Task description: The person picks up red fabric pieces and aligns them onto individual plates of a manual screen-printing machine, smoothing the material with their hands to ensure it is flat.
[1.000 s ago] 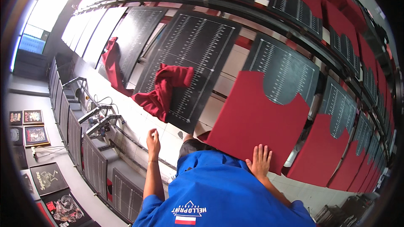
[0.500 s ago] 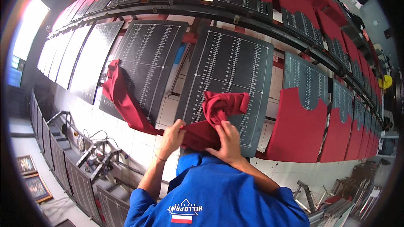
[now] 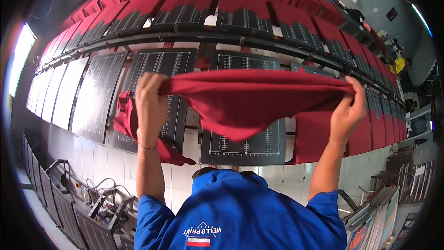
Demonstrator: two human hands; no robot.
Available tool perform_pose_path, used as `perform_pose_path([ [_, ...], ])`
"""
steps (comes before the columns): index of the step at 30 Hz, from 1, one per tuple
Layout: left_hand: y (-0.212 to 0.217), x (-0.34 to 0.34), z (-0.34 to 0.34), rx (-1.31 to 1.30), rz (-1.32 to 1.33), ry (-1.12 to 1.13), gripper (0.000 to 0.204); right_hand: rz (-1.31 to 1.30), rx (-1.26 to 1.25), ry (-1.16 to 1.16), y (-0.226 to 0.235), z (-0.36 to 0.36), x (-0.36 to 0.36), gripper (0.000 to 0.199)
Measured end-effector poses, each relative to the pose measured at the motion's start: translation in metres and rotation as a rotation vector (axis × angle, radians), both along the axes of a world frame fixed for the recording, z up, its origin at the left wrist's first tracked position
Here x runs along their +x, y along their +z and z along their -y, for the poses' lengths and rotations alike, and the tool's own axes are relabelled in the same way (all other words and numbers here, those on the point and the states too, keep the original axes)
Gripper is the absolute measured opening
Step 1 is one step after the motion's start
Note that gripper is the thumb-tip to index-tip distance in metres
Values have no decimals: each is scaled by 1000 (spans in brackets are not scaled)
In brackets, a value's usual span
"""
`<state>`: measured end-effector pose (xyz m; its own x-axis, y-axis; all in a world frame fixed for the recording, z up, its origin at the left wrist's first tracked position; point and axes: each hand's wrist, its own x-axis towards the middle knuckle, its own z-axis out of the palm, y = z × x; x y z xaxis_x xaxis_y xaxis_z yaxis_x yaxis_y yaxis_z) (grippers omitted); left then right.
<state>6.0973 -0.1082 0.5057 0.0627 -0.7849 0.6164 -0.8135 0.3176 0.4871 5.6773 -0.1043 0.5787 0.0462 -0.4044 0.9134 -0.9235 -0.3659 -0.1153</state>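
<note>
A dark red fabric panel point(image 3: 245, 104) is stretched sideways between my two hands, its middle sagging to a rounded point. My left hand point(image 3: 151, 93), slightly blurred, grips the panel's left end with bent fingers. Its right end is pinched in my right hand point(image 3: 350, 107), thumb against fingers. Below the cloth is a black board with white ruled markings point(image 3: 243, 153), partly hidden by the panel. A second, crumpled red fabric piece point(image 3: 124, 113) lies across the board to the left point(image 3: 178, 111), passing behind my left forearm.
To the right, boards carry flat red panels point(image 3: 312, 139). Beyond a dark rail point(image 3: 203, 34) stand rows of boards with red fabric. Bare pale boards point(image 3: 97, 95) run off left. Metal equipment point(image 3: 104, 203) is lower left; a person in yellow point(image 3: 398, 66) is far right.
The bunched red fabric panel has been lifted off the board and spread wide. My hands have moved up and far apart. The view has tilted, showing more of the far rows.
</note>
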Motion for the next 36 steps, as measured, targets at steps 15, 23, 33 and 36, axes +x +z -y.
perform_pose_path([
  [15,168,-129,-4,529,-1447,-1640,43,685,236,875,75,-30,33,59],
  [23,193,-172,10,-198,-1395,-884,19,760,834,576,-17,-62,44,37],
  [33,93,-75,211,-153,-1286,-250,23,-54,349,-357,42,131,-74,21],
  [36,145,-69,153,-284,-1382,-362,28,-45,31,-300,80,87,-63,18],
])
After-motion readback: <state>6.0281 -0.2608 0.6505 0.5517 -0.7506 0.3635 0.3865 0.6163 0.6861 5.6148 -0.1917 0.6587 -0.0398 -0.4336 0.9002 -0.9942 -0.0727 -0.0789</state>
